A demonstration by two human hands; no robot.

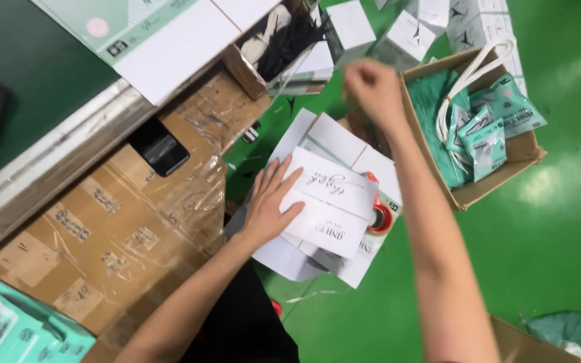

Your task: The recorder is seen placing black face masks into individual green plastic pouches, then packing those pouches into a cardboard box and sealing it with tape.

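Left hand [267,205] lies flat, fingers spread, on the white box [327,202] at frame centre; keep that pressure even. Right hand [371,87], upper middle, is blurred and looks fisted above the cardboard box [499,185] of teal packets [489,144].

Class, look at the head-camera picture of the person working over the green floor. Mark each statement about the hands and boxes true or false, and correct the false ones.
1. The left hand lies flat on a white box. True.
2. The right hand holds a pair of scissors. False: it is a raised, blurred fist beside the open cardboard box, and no tool shows in it.
3. The open cardboard box holds teal packets. True.
4. A red tape dispenser sits beside the white box. True.
5. The black phone lies on the green floor. False: it rests on a taped cardboard carton.
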